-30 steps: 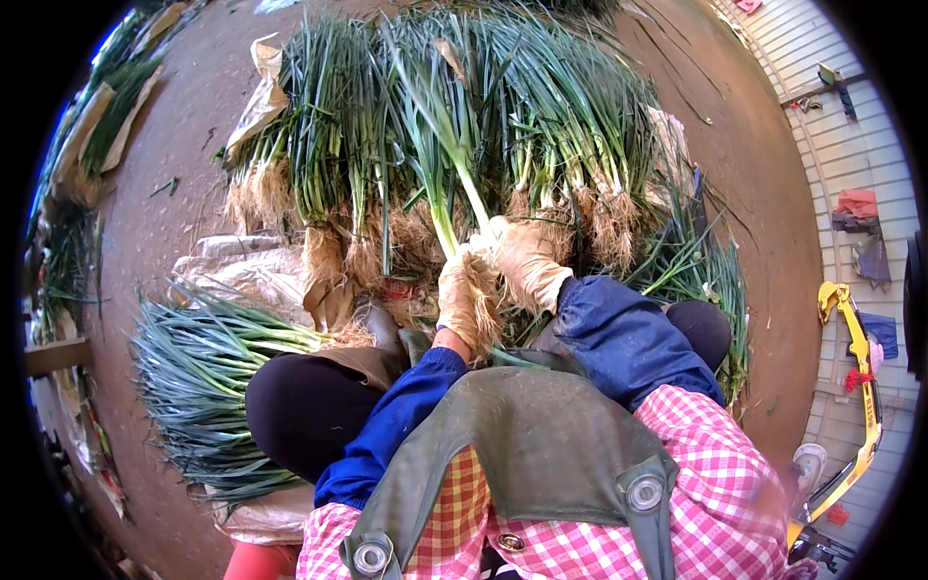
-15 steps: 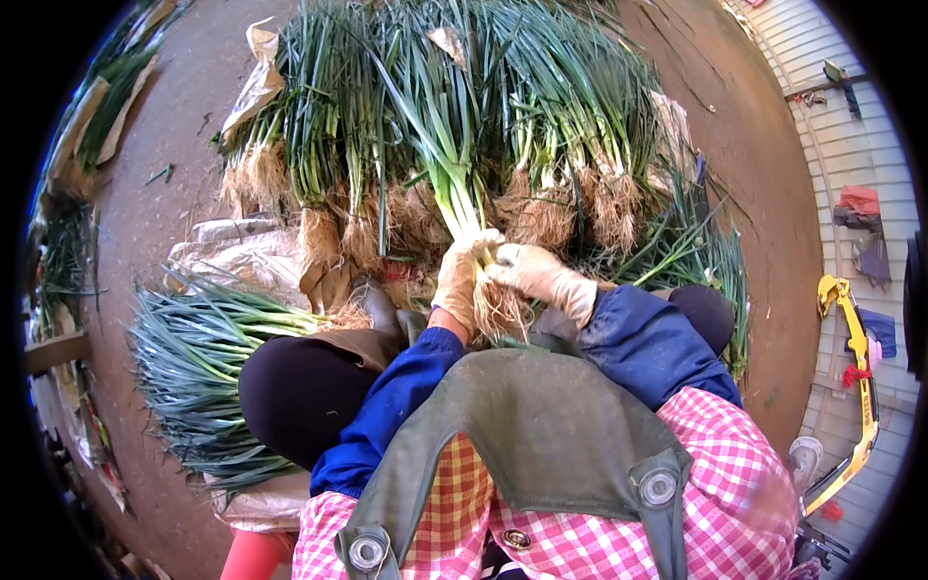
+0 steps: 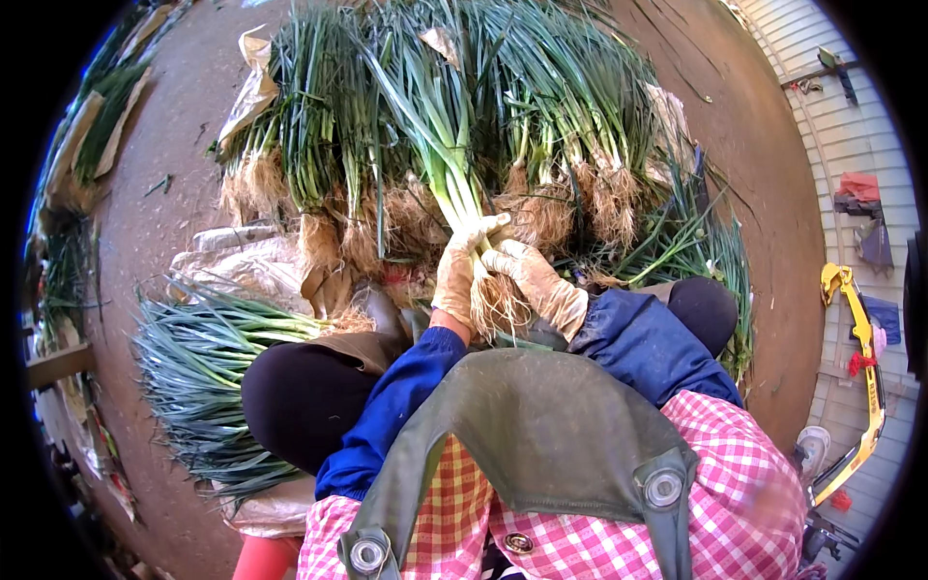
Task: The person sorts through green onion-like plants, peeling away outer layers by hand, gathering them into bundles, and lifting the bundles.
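A small bunch of green onions [image 3: 454, 174] stands between my knees, leaves pointing away and pale roots [image 3: 499, 305] toward me. My gloved left hand [image 3: 458, 274] is wrapped round the white stalks from the left, just above the roots. From the right, my gloved right hand [image 3: 537, 284] has its fingers closed on the stalk bases beside the roots; its fingertips are partly hidden. Ahead lies a wide heap of green onions [image 3: 319, 116] with tangled roots facing me. Another pile of green onions [image 3: 198, 372] rests by my left knee, leaves to the left.
Loose green onions [image 3: 681, 242] lie beyond my right knee. Crumpled sacking [image 3: 242, 259] is on the brown floor [image 3: 145, 251] at the left. A yellow toy-like excavator arm [image 3: 870, 377] stands by the pale wall [image 3: 822, 174] at the right. More onions [image 3: 118, 106] lie far left.
My right hand has shifted slightly down along the stalks toward the roots. My left hand keeps its hold, its thumb now stretched across the stalks. The bunch stays nearly in place.
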The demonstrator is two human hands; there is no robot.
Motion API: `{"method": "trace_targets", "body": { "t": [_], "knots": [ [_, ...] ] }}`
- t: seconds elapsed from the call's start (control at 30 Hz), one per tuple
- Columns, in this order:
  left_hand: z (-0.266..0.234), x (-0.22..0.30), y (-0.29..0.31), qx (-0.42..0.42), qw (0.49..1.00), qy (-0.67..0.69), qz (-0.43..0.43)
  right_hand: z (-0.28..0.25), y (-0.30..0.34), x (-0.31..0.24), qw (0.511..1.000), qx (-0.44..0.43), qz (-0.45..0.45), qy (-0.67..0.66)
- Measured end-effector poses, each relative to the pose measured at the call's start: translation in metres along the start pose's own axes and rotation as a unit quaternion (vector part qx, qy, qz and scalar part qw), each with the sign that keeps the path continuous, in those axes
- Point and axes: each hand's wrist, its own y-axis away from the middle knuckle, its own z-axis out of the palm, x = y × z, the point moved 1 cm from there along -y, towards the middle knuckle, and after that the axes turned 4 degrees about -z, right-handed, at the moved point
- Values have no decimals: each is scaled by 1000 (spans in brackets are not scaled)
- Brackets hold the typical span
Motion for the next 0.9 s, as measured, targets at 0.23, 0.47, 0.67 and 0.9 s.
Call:
{"method": "trace_targets", "body": {
  "t": [0.23, 0.47, 0.67, 0.9],
  "knots": [
    [3, 6, 10, -26, 998, 54, 35, 8, -1, 21, 980, 107, -15, -164],
    [5, -3, 2, -34, 998, 44, 35, -93, -45, 90, 826, -123, 258, 487],
    [-7, 4, 11, 106, 991, 63, -45, -54, -68, 14, 866, 14, 79, 494],
    [64, 42, 44, -55, 995, 83, 10, -87, -124, 30, 816, 160, 11, 556]
  ]
}}
